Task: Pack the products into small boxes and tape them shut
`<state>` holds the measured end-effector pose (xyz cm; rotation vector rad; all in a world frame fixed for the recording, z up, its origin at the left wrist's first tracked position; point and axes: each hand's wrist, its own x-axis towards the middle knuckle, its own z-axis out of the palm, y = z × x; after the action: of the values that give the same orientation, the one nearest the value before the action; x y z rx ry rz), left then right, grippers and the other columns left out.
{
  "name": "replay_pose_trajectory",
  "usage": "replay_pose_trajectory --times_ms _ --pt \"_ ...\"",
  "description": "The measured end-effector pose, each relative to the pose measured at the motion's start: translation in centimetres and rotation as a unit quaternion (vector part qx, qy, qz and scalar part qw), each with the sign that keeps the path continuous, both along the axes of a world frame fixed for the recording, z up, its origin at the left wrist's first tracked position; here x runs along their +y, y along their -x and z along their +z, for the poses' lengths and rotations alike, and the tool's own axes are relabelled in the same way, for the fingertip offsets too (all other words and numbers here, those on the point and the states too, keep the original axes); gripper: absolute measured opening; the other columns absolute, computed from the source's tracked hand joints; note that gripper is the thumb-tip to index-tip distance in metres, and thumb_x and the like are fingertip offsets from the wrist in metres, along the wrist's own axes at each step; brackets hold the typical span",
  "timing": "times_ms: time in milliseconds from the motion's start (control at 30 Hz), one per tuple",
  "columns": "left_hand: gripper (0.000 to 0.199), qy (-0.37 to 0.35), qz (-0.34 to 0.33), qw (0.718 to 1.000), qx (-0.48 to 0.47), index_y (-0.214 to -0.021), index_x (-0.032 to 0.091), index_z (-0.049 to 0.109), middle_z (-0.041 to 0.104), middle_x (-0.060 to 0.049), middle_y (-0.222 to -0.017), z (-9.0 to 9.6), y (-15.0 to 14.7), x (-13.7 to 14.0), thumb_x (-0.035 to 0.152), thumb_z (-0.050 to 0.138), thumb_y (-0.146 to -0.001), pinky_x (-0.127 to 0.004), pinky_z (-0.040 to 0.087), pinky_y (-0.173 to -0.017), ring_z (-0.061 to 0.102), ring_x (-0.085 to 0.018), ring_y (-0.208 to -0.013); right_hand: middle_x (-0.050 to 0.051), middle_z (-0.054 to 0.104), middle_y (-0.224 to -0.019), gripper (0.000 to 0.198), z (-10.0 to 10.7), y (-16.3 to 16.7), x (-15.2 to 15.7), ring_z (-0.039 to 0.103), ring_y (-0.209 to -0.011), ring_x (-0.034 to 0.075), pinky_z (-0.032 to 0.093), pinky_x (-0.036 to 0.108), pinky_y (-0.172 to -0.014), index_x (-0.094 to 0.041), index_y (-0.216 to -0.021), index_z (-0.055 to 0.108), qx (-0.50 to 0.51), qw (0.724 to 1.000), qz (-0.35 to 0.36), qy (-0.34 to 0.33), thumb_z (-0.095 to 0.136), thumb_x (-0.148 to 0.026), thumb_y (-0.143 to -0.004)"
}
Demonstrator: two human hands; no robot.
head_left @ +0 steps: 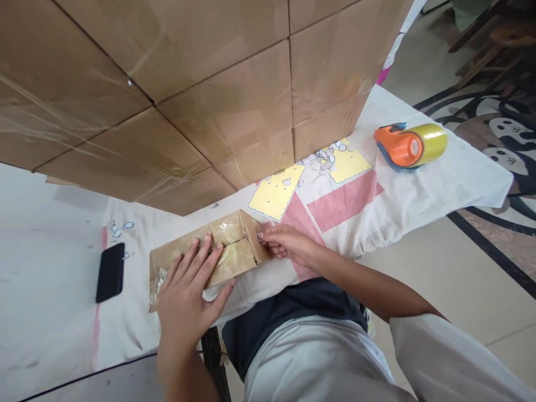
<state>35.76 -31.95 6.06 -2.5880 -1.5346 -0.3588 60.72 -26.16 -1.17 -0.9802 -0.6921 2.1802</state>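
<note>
A small taped cardboard box (230, 258) lies lengthwise on the white cloth in front of me. My left hand (190, 287) rests flat across its top toward the left end, fingers spread. At the right end, my right hand (288, 243) is closed in a pinch, thumb and forefinger against the box's end face. Something tiny and pale shows at those fingertips, too small to name. Shiny clear tape covers much of the box's upper side. Just beyond my right hand lies a yellow sheet (276, 192) with a blue wavy border.
Large taped cartons (226, 117) stand stacked behind the box. A second yellow sheet (350, 162) lies beside small paper scraps (324, 159). An orange tape dispenser with a yellow roll (408, 146) sits at right. A black phone (110, 272) lies at left.
</note>
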Motion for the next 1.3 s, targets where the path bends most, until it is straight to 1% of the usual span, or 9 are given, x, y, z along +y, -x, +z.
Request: replay_pose_trajectory --times_ms 100,200,300,400,467,567,800,1067,1300 --pt "0.07 0.005 -0.002 1.0 -0.001 -0.158 0.032 0.042 0.047 -0.007 -0.163 0.0 0.0 0.0 0.043 0.066 -0.093 -0.053 0.037 -0.12 0.045 -0.034 -0.15 -0.011 0.038 -0.052 0.057 -0.1 0.1 0.1 0.026 -0.044 0.005 0.016 0.022 -0.045 -0.022 -0.068 0.046 -0.038 0.998 -0.025 -0.035 0.087 -0.061 -0.064" --pt "0.069 0.013 -0.002 1.0 0.004 -0.158 0.032 0.041 0.046 -0.007 -0.163 0.2 0.1 0.0 0.043 0.065 -0.094 -0.053 0.037 -0.12 0.045 -0.035 -0.15 -0.007 0.052 -0.058 0.045 -0.7 0.6 -0.8 0.042 -0.051 0.008 0.029 0.022 -0.049 -0.021 -0.07 0.054 -0.106 0.977 -0.127 -0.133 0.087 -0.052 -0.068" --pt "0.068 0.017 -0.003 1.0 0.01 -0.157 0.031 0.042 0.046 -0.007 -0.163 0.3 0.1 0.1 0.044 0.064 -0.094 -0.053 0.035 -0.12 0.044 -0.035 -0.151 0.001 0.073 -0.08 0.028 -1.5 1.3 -2.5 0.063 -0.072 0.014 0.049 0.027 -0.065 -0.021 -0.088 0.075 -0.149 0.953 -0.191 -0.184 0.081 -0.046 -0.076" --pt "0.068 0.019 -0.005 1.0 0.011 -0.156 0.029 0.043 0.046 -0.008 -0.163 0.3 0.0 0.1 0.044 0.064 -0.094 -0.053 0.035 -0.121 0.043 -0.035 -0.151 0.006 0.08 -0.107 0.031 -2.2 1.7 -3.9 0.072 -0.096 0.021 0.059 0.035 -0.083 -0.025 -0.1 0.082 -0.128 0.959 -0.192 -0.164 0.079 -0.047 -0.078" --pt "0.067 0.017 -0.004 1.0 0.008 -0.156 0.029 0.044 0.046 -0.007 -0.164 0.3 0.0 0.1 0.044 0.065 -0.094 -0.053 0.035 -0.121 0.043 -0.035 -0.151 0.007 0.081 -0.108 0.031 -2.3 1.7 -4.1 0.073 -0.097 0.023 0.06 0.038 -0.085 -0.026 -0.101 0.083 -0.137 0.959 -0.188 -0.162 0.079 -0.047 -0.079" --pt "0.068 0.015 -0.003 1.0 0.005 -0.156 0.03 0.043 0.045 -0.007 -0.164 0.2 0.0 0.1 0.044 0.064 -0.094 -0.053 0.035 -0.121 0.044 -0.035 -0.151 0.008 0.081 -0.099 0.028 -2.0 1.5 -3.6 0.073 -0.09 0.024 0.059 0.038 -0.081 -0.024 -0.098 0.084 -0.17 0.949 -0.196 -0.178 0.076 -0.046 -0.082" --pt "0.066 0.004 -0.012 1.0 0.0 -0.155 0.028 0.046 0.047 -0.008 -0.163 0.0 0.2 0.1 0.043 0.065 -0.093 -0.05 0.035 -0.121 0.045 -0.035 -0.15 0.007 0.079 -0.086 0.02 -0.8 0.9 -2.4 0.068 -0.076 0.019 0.053 0.031 -0.069 -0.02 -0.089 0.083 -0.213 0.925 -0.228 -0.218 0.075 -0.037 -0.081" --pt "0.064 -0.01 -0.009 1.0 -0.007 -0.154 0.026 0.048 0.05 -0.008 -0.16 0.1 0.0 0.2 0.043 0.064 -0.094 -0.048 0.035 -0.12 0.048 -0.033 -0.148 0.001 0.069 -0.072 0.018 -1.3 1.9 -2.3 0.057 -0.062 0.012 0.043 0.024 -0.059 -0.018 -0.082 0.077 -0.186 0.937 -0.23 -0.185 0.077 -0.035 -0.077" --pt "0.065 -0.017 -0.019 1.0 -0.018 -0.156 0.027 0.045 0.05 -0.007 -0.161 -0.1 0.3 0.2 0.044 0.06 -0.094 -0.048 0.033 -0.122 0.047 -0.033 -0.148 0.0 0.066 -0.072 0.017 -1.7 2.4 -2.1 0.057 -0.064 0.012 0.044 0.025 -0.061 -0.02 -0.087 0.079 -0.152 0.929 -0.256 -0.218 0.078 -0.034 -0.078"
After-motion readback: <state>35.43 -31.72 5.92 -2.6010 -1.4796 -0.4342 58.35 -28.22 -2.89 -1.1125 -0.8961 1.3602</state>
